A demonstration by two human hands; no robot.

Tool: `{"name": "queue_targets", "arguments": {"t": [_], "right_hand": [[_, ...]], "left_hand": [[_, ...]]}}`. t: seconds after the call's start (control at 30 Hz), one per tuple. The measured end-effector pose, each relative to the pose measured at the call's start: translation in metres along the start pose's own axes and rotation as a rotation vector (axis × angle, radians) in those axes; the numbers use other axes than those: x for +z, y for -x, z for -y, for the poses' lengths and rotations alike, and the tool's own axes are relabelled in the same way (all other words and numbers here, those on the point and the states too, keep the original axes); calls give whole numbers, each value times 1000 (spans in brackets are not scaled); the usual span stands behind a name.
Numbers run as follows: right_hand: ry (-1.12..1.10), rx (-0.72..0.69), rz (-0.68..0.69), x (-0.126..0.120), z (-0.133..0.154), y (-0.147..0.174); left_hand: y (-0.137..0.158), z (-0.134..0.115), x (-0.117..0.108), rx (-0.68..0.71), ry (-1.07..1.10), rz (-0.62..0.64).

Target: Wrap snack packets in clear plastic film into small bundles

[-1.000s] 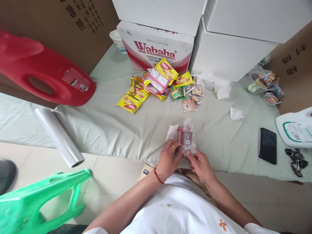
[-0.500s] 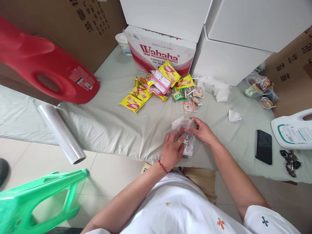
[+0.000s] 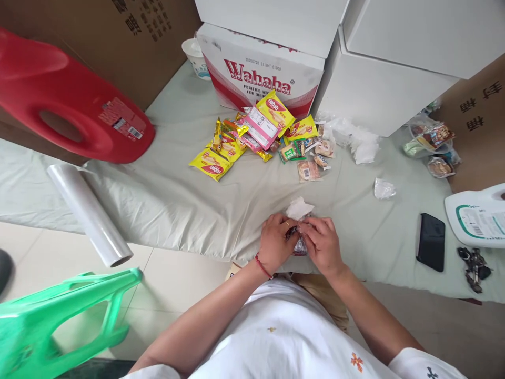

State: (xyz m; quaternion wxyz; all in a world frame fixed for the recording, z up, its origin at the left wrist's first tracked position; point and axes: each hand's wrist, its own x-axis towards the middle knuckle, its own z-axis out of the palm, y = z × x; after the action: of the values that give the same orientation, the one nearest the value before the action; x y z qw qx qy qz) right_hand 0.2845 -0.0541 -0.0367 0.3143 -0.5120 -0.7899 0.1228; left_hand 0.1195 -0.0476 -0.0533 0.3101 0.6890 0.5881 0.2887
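At the near edge of the cloth-covered table, both hands are on a small dark-red packet in clear crinkled plastic wrap (image 3: pixel 300 247). My left hand (image 3: pixel 275 237), with a ring and a red wrist cord, grips the packet's left side. My right hand (image 3: pixel 324 243) has its fingertips pinched on the clear wrap at the upper middle, close to the left fingers. A crumpled whitish piece of plastic (image 3: pixel 300 208) sticks out just beyond the fingertips. Most of the packet is hidden under the hands, so its kind cannot be made out.
Yellow wafer packs (image 3: pixel 211 164) and small wrapped snacks (image 3: pixel 309 171) lie before a Wahaba-style printed carton (image 3: pixel 260 79). Left are a red jug (image 3: pixel 98 116), a film roll (image 3: pixel 90 216) and a green stool (image 3: pixel 71 321). Right are plastic scraps (image 3: pixel 384 188), a phone (image 3: pixel 431 242) and keys (image 3: pixel 474 268).
My right hand has come down and left from the packet's upper right corner, its fingers now pinching the wrap beside my left hand. The view has shifted slightly.
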Motion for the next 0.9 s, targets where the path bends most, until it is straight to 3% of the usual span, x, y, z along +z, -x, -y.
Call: {"name": "queue_targets", "arguments": {"t": [0.23, 0.4, 0.57, 0.77, 0.9], "right_hand": [[60, -4, -48, 13, 4, 23], [51, 18, 19, 15, 8, 39], [-80, 5, 91, 6, 6, 51], [-122, 206, -29, -7, -18, 29], [-203, 312, 61, -7, -41, -7]], "left_hand": [[8, 11, 11, 84, 73, -138], [13, 15, 8, 215, 61, -36], [16, 18, 8, 236, 57, -54], [16, 17, 12, 122, -81, -180], [14, 11, 10, 62, -212, -138]]}}
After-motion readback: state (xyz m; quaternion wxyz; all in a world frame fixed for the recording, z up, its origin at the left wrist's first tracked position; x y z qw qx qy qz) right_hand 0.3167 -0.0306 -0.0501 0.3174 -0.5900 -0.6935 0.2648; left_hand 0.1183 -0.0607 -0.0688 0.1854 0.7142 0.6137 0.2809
